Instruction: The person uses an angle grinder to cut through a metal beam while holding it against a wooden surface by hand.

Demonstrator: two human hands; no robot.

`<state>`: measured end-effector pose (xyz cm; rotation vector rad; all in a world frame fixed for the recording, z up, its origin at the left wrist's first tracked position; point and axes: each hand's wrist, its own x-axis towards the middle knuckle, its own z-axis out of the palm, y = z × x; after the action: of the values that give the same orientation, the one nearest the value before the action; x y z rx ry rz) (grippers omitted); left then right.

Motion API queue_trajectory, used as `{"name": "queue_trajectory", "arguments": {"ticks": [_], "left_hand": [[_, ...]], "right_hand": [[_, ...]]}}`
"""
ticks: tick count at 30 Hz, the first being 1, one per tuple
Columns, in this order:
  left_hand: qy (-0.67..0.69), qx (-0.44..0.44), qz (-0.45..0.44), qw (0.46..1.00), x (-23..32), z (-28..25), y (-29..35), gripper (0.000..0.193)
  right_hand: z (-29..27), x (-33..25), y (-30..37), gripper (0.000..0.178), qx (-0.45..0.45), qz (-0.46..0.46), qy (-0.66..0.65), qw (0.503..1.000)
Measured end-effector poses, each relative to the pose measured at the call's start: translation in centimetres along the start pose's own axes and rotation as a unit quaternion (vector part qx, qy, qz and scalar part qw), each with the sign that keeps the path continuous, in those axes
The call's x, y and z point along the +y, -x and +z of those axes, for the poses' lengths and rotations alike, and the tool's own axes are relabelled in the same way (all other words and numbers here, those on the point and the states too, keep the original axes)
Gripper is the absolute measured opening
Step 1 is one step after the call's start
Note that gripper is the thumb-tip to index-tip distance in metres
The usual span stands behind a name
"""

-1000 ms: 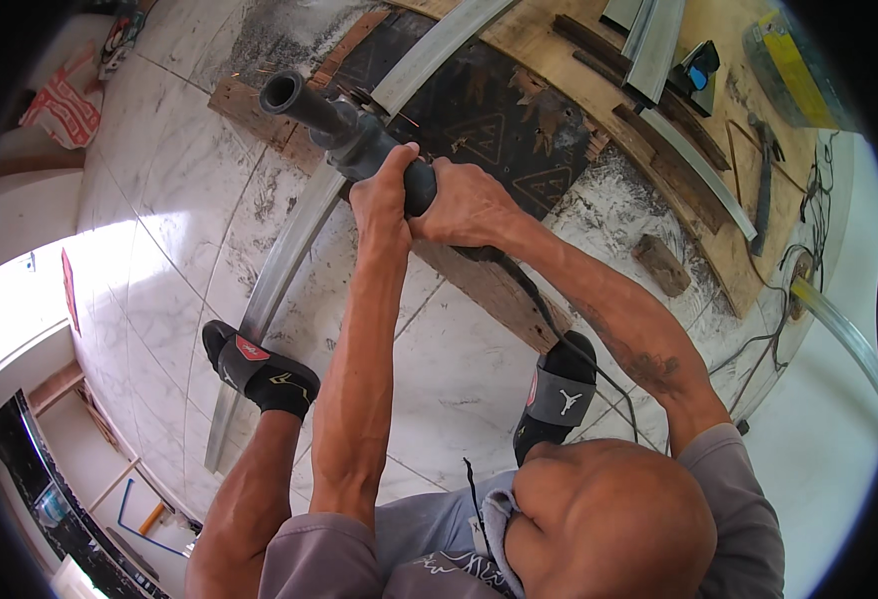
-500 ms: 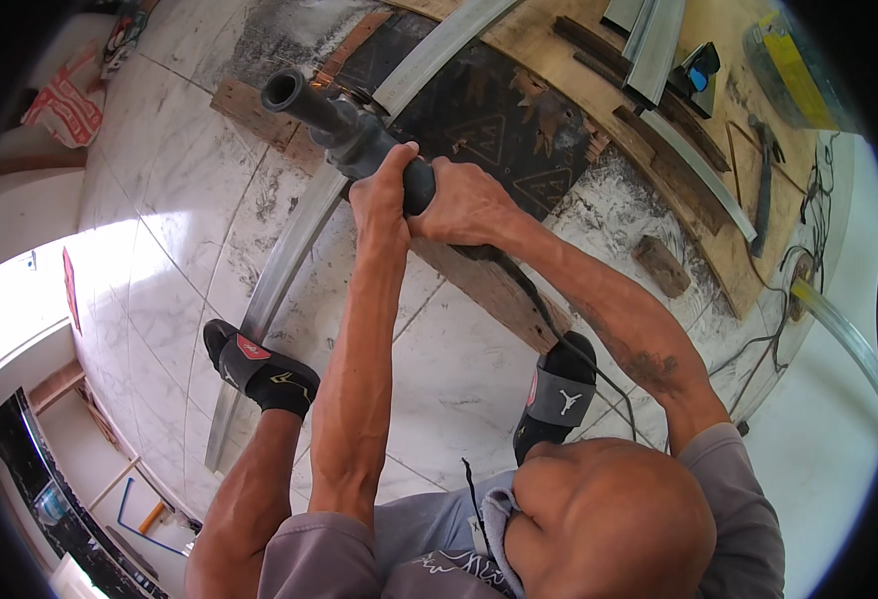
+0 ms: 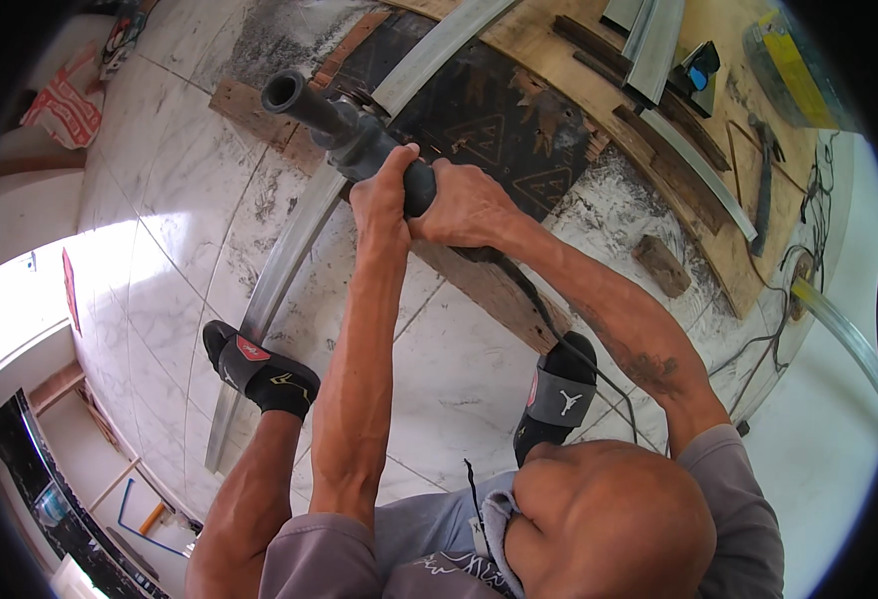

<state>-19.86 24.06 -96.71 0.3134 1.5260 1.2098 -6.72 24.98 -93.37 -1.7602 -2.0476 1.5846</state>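
A dark grey angle grinder [image 3: 357, 148] lies across a long galvanized metal profile [image 3: 294, 245], its hollow-ended side handle pointing to the upper left. My left hand [image 3: 384, 197] is wrapped round the grinder's body, thumb on top. Close beside it, my right hand [image 3: 464, 205] grips the rear of the body, where the black cord [image 3: 534, 290] trails off. The disc is mostly hidden behind the tool, next to the profile. My left foot in a black slide sandal [image 3: 259, 364] rests on the profile's near end.
Under the profile lie a wooden plank [image 3: 489, 290] and a dark printed board [image 3: 479, 130]. More metal profiles [image 3: 653, 50], a hammer [image 3: 763, 185] and sunglasses [image 3: 700, 72] rest on a plywood sheet [image 3: 748, 270]. A wood block [image 3: 661, 266] and loose cables [image 3: 793, 290] lie at the right.
Small orange sparks near the disc no longer show. Both hands and the angle grinder stay almost exactly where they were.
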Motion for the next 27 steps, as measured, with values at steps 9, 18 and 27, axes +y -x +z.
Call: {"name": "queue_trajectory", "arguments": {"ticks": [9, 18, 27], "left_hand": [[-0.003, 0.002, -0.003, 1.000, -0.05, -0.09, 0.07, 0.033], [0.005, -0.002, -0.004, 1.000, -0.23, -0.14, 0.19, 0.032], [-0.001, 0.000, -0.002, 1.000, -0.37, 0.20, 0.48, 0.032]], "right_hand": [[0.16, 0.03, 0.02, 0.068, 0.004, -0.006, -0.002, 1.000], [-0.10, -0.10, 0.32, 0.070, -0.005, -0.005, -0.009, 1.000], [0.01, 0.34, 0.29, 0.072, -0.001, 0.007, -0.002, 1.000]]}}
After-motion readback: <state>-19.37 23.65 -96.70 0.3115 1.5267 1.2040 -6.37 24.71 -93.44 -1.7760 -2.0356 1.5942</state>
